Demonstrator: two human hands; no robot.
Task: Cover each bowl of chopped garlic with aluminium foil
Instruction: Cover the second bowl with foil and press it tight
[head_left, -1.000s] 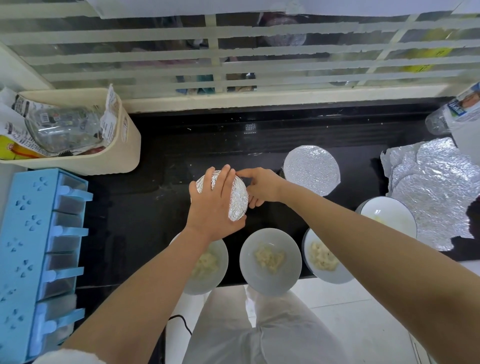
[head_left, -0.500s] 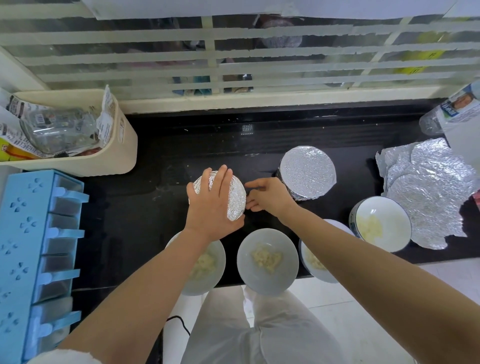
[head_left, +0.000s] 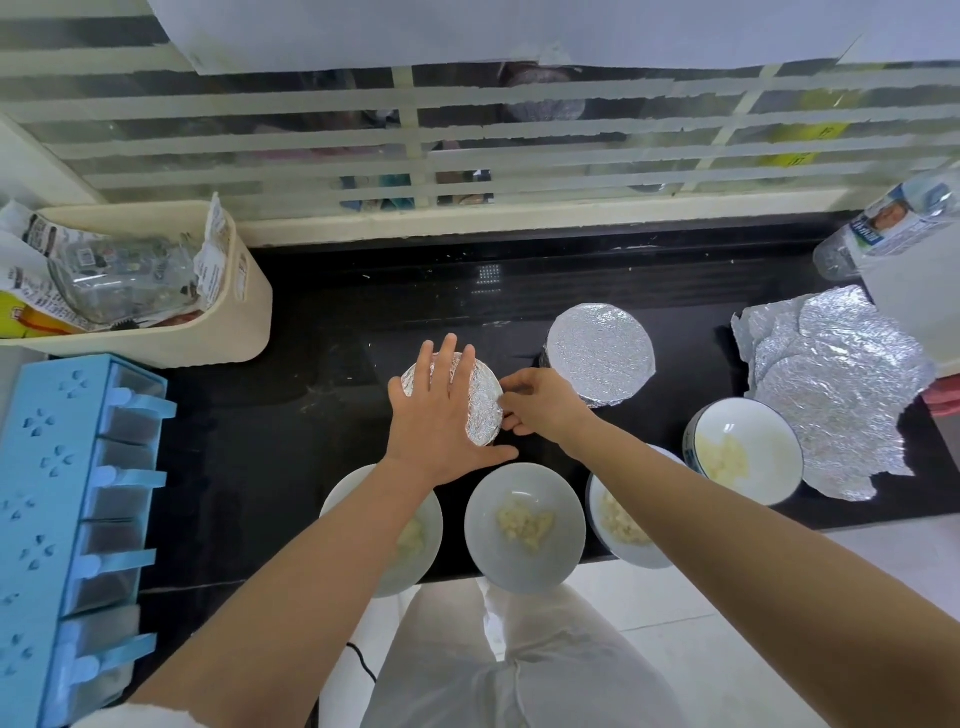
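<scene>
Left hand (head_left: 441, 415) flat, fingers straight, pressing on crinkled silver foil-wrapped bowl (head_left: 484, 410), right hand (head_left: 540, 410) beside it, pinching its rim

The glossy black table (head_left: 311, 415) carries a round foil-covered bowl (head_left: 483, 410) at its middle and a second foil-topped bowl (head_left: 600, 353) to its right. Four white bowls of chopped garlic (head_left: 426, 525) (head_left: 488, 540) (head_left: 595, 514) (head_left: 769, 441) sit toward the near edge, with crumpled aluminium foil sheets (head_left: 831, 389) at right. A cream plastic bin (head_left: 234, 332) and a blue plastic rack (head_left: 31, 467) are at left.

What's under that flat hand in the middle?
A foil-wrapped bowl sits under the left hand; the right hand pinches its edge. The foil hides whatever is inside.
</scene>
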